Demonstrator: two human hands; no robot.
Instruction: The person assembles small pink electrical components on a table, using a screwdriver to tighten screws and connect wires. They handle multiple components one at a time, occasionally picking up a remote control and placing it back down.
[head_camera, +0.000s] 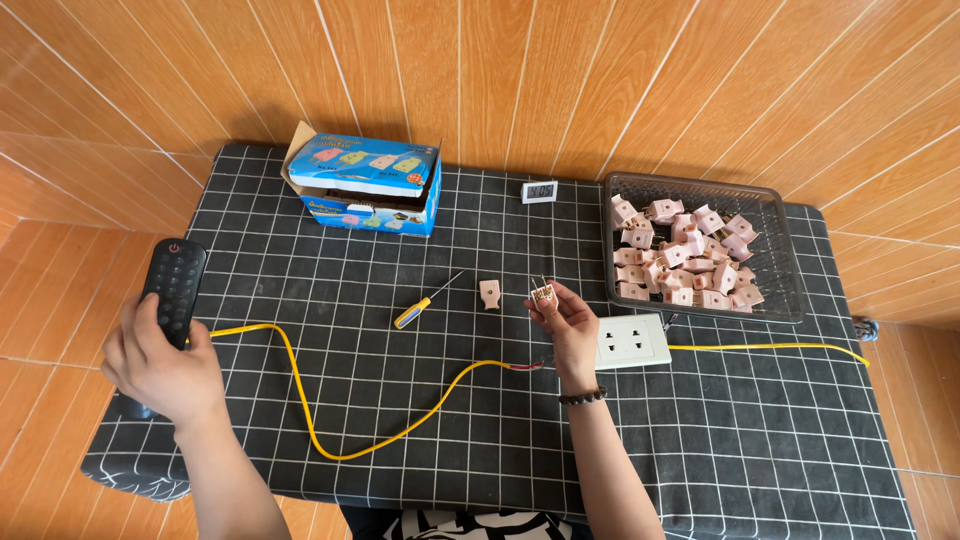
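Observation:
My left hand (160, 365) grips a black remote control (174, 288) with a red button, held upright at the table's left edge. My right hand (568, 322) holds up a small pink plug part (543, 294) with metal prongs, pinched between fingertips over the table's middle. A beaded bracelet sits on that wrist. A pink plug cover (489, 292) lies flat just left of that hand. A yellow-handled screwdriver (424, 302) lies farther left. A yellow wire (330, 420) with a red bare end curves across the cloth below my right hand.
A black grid-patterned cloth (330, 230) covers the table. A clear tray (785, 260) at the right holds several pink plugs. A white wall socket (632, 341) with a yellow lead lies beside my right hand. A blue cardboard box (365, 185) and a small digital clock (540, 191) stand at the back.

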